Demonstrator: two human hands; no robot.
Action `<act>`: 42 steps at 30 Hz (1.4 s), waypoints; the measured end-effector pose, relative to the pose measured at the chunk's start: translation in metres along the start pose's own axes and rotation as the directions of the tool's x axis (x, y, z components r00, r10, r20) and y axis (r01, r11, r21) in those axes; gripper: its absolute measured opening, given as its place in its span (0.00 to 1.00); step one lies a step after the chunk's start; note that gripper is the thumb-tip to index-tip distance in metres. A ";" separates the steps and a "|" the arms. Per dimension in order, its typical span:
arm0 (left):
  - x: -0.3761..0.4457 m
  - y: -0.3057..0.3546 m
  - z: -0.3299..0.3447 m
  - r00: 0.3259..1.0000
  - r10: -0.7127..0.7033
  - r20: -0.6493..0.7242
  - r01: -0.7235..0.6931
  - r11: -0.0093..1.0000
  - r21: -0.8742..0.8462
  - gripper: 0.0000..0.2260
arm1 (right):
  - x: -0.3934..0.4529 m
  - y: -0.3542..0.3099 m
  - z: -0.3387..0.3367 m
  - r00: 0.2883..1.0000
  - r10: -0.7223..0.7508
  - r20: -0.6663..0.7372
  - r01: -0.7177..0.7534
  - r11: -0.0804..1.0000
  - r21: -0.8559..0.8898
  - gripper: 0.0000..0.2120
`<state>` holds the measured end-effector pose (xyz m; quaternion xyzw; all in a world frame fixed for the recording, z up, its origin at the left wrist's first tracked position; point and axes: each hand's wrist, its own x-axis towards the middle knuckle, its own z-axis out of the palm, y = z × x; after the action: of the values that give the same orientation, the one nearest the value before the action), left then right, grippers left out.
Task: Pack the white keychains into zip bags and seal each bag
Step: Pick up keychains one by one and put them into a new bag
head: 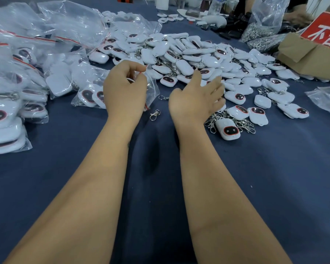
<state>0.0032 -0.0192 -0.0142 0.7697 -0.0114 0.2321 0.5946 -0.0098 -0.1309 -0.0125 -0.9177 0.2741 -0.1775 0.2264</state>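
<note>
Left hand (124, 92) pinches the zip bag (151, 88) rim; right hand (196, 100), fingers straight, reaches the keychain pile (189, 54) edge.

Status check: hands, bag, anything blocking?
Left hand pinching zip bag mouth. Right hand open, reaching over loose keychain pile. Stray metal clasp between hands; nothing blocking.

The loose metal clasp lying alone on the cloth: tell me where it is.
In the head view the metal clasp lies centre frame on the blue cloth, between the two wrists, just below the zip bag.
</note>
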 end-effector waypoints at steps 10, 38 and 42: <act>0.000 -0.002 0.001 0.999 -0.031 0.009 0.031 0.999 -0.033 0.09 | 0.000 0.004 0.007 0.983 -0.161 -0.089 0.156 0.986 -0.053 0.21; -0.001 0.000 0.001 0.997 -0.052 0.054 0.051 0.999 0.012 0.12 | -0.009 -0.015 0.004 0.991 -0.134 0.001 0.085 0.634 0.769 0.07; -0.001 -0.001 0.001 0.996 -0.052 0.076 0.049 0.998 0.032 0.12 | -0.008 -0.018 0.003 0.966 -0.112 0.231 -0.187 0.311 0.932 0.07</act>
<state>0.0028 -0.0200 -0.0159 0.7869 -0.0113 0.1874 0.5879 -0.0077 -0.1121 -0.0074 -0.6171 0.1077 -0.1806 0.7583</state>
